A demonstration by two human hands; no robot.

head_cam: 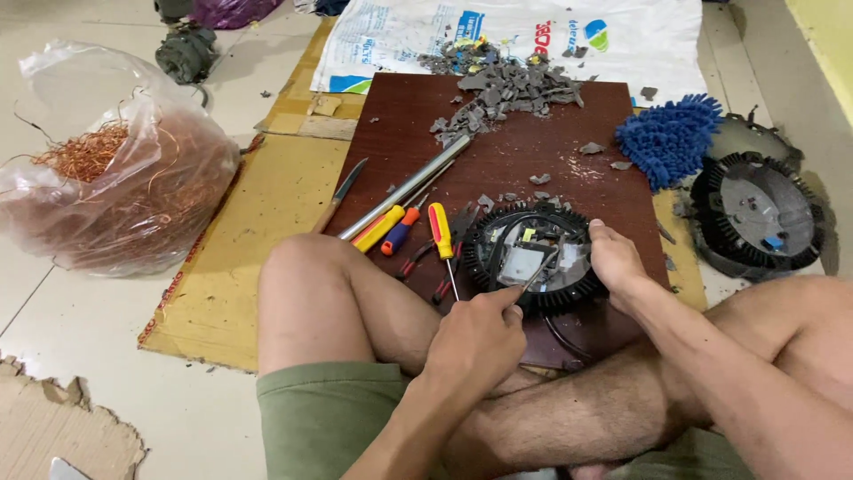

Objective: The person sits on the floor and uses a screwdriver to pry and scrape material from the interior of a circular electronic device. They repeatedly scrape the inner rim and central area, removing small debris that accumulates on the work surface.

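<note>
A person sits cross-legged on the floor, bare knees framing a dark reddish-brown wooden board (515,160) that serves as a work surface. On its near edge lies a round black finned plastic housing with a grey metal plate at its centre (533,258).

The left hand (475,333) is closed around the handle of a thin metal tool (538,271), whose tip angles up into the middle of the housing. The handle itself is hidden in the fist. The right hand (615,258) rests on the housing's right rim, fingers curled over the edge, pressing rather than gripping — apparently to keep it from sliding under the tool.

Just left of the housing, within easy reach, lie a yellow-and-red-handled screwdriver (442,236), more hand tools with yellow, orange and blue grips, and a long silver metal tube (409,187). A heap of grey broken fragments (502,89) sits at the board's far end, out of the way.

Off the board: a clear plastic bag of tangled copper wire (115,178) at left, a blue shaggy cleaning mitt (666,138) and a second black finned housing (755,213) at right.
</note>
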